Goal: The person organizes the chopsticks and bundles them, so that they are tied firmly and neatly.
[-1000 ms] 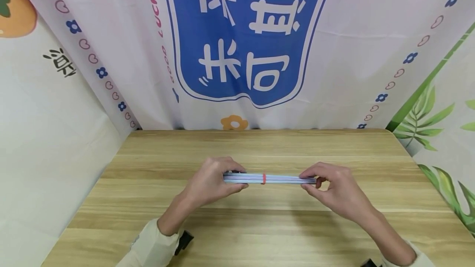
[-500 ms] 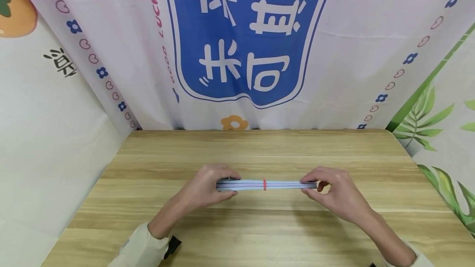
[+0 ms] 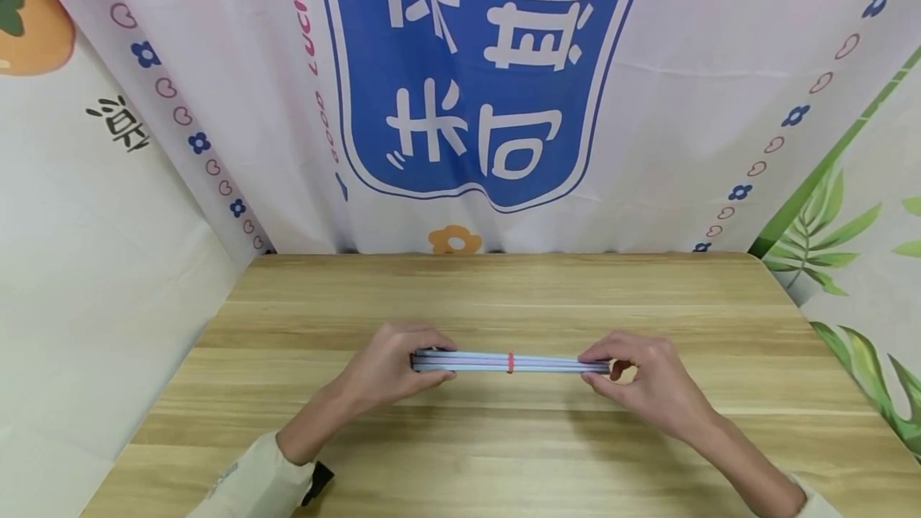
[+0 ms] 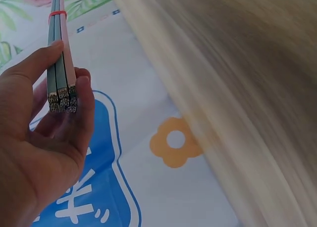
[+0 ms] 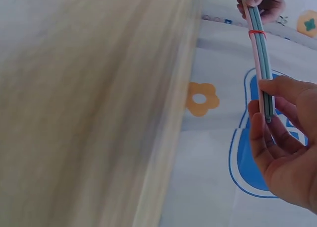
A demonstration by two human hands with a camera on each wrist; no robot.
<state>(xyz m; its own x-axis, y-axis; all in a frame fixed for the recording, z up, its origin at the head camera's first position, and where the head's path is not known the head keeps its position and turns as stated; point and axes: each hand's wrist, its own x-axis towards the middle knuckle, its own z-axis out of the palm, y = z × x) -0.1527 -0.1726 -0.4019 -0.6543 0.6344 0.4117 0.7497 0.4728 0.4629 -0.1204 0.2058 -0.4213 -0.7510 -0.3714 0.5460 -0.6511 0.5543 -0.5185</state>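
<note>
A bundle of chopsticks (image 3: pixel 482 361), pale blue and lilac, is held level above the table between both hands. Around its middle runs a red rubber band (image 3: pixel 511 363). My left hand (image 3: pixel 384 366) grips the left end between thumb and fingers; the left wrist view shows the square, patterned ends of the chopsticks (image 4: pixel 62 100) grouped inside that hand. At the other end, my right hand (image 3: pixel 655 378) pinches the narrower tips, thumb on the near side and fingers on the far side. Small ends of the chopsticks (image 5: pixel 268 119) poke out just past the right fingers in the right wrist view.
Below the hands spreads a wood-grain table (image 3: pixel 504 454). Behind its far edge hangs a white curtain (image 3: pixel 647 142) with a blue printed panel and an orange flower. Printed cloth also lines the left and right sides.
My left hand has slid left along the bundle, uncovering more of it left of the band. Bundle and hands sit slightly lower in the head view; the right hand keeps its pinch.
</note>
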